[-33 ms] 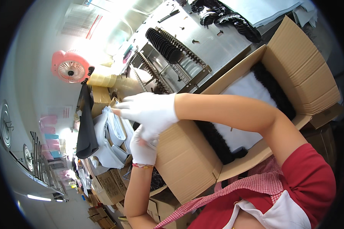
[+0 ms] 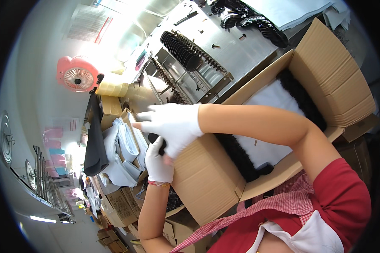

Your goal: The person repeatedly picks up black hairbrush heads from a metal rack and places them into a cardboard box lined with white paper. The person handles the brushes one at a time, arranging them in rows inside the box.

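Note:
My left hand (image 2: 159, 166), in a white glove with bare fingertips, is closed around a small black piece (image 2: 157, 142). The glove covers most of that piece, so I cannot tell its kind. Just above it, my right hand (image 2: 173, 126), also white-gloved, is held with fingers apart and stretched to the left; nothing shows in them. Both hands hover at the left flap of an open cardboard box (image 2: 207, 177). Inside the box lie a white sheet (image 2: 274, 99) and rows of black fuzzy-edged pieces (image 2: 302, 101), partly hidden under my right forearm.
Beyond the box, a metal rack (image 2: 217, 90) holding a row of black discs (image 2: 179, 49) stands on a steel table (image 2: 228, 44). Black glossy bundles (image 2: 261, 27) lie at the back. Folded white sheets (image 2: 118, 156) and a pink fan (image 2: 78, 75) are at the left.
My right hand has shifted slightly right, its fingers more spread. My left hand has tilted a little, and more of the black piece shows above it.

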Demonstrator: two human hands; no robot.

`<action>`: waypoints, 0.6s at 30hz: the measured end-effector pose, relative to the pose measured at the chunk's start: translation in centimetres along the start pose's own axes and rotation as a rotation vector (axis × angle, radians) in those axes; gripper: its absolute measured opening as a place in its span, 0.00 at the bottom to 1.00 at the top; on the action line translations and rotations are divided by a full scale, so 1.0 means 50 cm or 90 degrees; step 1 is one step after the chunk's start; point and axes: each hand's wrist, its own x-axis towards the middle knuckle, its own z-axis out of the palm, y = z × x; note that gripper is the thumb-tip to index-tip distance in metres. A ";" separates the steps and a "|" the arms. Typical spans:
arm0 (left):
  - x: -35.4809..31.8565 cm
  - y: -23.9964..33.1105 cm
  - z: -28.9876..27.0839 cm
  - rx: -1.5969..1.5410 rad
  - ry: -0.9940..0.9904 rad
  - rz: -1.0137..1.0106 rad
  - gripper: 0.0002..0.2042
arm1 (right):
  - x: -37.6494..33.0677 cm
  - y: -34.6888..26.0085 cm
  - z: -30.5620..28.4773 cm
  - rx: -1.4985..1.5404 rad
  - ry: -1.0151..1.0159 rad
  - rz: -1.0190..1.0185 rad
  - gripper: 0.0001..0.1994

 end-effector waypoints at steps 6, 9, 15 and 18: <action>0.047 0.039 0.118 0.556 -0.277 -0.005 0.17 | -0.129 0.047 0.012 0.045 0.110 0.117 0.22; 0.183 0.109 0.149 0.854 -0.550 0.315 0.21 | -0.191 0.123 -0.023 0.049 0.241 0.183 0.20; 0.406 0.081 0.279 0.820 -0.198 0.360 0.37 | -0.186 0.200 0.003 -0.127 0.223 0.260 0.16; 0.425 0.058 0.324 0.874 -0.160 0.403 0.38 | -0.185 0.240 0.010 -0.100 0.214 0.270 0.14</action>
